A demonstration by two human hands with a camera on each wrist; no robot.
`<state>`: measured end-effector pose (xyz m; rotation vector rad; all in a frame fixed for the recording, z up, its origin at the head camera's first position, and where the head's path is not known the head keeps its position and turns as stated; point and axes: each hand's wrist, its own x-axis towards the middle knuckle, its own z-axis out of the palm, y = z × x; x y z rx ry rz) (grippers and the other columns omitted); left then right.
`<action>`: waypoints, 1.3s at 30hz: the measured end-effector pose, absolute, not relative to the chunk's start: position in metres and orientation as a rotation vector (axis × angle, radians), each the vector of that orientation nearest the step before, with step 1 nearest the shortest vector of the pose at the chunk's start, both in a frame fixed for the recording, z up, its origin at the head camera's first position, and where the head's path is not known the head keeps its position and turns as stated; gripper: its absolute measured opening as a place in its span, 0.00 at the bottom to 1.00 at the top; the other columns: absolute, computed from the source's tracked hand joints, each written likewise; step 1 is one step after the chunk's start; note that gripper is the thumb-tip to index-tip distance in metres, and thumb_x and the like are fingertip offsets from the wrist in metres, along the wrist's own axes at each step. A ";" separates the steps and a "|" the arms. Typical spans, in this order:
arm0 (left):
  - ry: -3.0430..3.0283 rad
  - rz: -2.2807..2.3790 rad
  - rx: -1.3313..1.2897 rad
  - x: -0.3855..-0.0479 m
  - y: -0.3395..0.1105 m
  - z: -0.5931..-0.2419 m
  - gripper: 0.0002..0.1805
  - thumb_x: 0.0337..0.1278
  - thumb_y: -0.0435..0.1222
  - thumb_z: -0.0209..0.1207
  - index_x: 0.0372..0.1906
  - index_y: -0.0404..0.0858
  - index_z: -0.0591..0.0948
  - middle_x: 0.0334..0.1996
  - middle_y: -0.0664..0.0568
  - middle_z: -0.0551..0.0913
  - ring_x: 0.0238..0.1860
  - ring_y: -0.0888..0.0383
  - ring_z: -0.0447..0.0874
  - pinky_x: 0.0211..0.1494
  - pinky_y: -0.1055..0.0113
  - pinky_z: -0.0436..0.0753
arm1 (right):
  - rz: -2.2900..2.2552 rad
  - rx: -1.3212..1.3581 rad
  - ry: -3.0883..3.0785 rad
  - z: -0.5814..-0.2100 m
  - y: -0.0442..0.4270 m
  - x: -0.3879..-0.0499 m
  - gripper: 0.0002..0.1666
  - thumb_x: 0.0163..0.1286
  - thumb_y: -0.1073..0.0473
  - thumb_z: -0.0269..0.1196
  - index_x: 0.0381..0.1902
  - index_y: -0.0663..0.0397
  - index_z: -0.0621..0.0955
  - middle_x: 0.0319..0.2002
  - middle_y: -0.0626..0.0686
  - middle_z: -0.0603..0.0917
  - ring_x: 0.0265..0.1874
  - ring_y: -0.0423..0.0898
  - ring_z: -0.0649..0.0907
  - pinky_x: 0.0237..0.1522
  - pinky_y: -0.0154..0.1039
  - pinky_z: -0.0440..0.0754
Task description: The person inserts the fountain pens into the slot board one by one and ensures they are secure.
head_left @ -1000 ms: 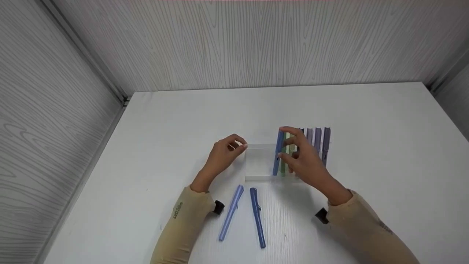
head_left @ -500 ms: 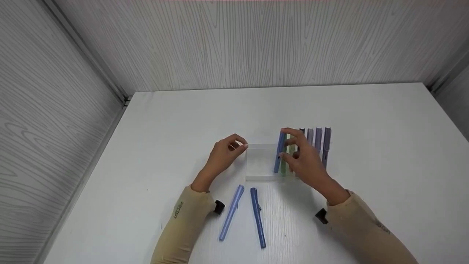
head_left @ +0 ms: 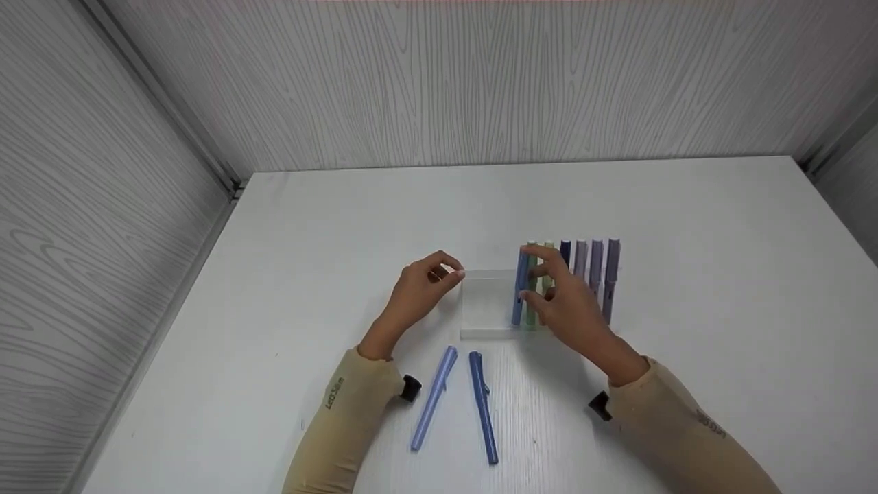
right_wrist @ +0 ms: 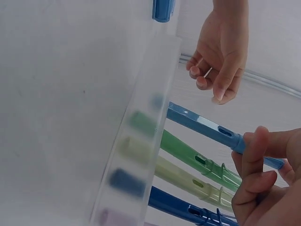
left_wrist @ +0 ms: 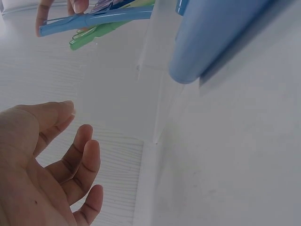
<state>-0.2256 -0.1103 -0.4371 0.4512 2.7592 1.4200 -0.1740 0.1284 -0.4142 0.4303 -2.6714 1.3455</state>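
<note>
My right hand [head_left: 573, 302] pinches a light blue pen [head_left: 519, 288] between thumb and fingers. Its lower end sits inside the clear pen stand [head_left: 488, 333], as the right wrist view shows through the frosted front strip. Directly beside it stand a green pen [right_wrist: 181, 148] and a pale green pen [right_wrist: 181, 176], then a dark blue pen [right_wrist: 169, 201]. My left hand [head_left: 420, 285] holds the stand's far left corner between thumb and forefinger; its other fingers are loosely bent in the left wrist view [left_wrist: 51, 165].
Several purple pens [head_left: 610, 274] fill the stand's right side, partly behind my right hand. On the white table [head_left: 240, 329] in front lie a periwinkle pen [head_left: 433, 398] and a darker blue pen [head_left: 483, 408]. A wood-grained panel [head_left: 439, 82] rises at the back.
The light blue pen's top has come down slightly, and my right hand has shifted a little left and down with it. More green pen tops show. My left hand stays put.
</note>
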 end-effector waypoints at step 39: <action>2.771 1.399 0.430 -0.226 -0.110 -0.438 0.08 0.64 0.44 0.59 0.43 0.47 0.83 0.34 0.50 0.85 0.33 0.58 0.79 0.35 0.68 0.75 | 0.889 0.368 -2.758 -0.411 0.121 -0.186 0.41 0.60 0.62 0.69 0.70 0.43 0.67 0.41 0.58 0.81 0.30 0.49 0.81 0.23 0.37 0.74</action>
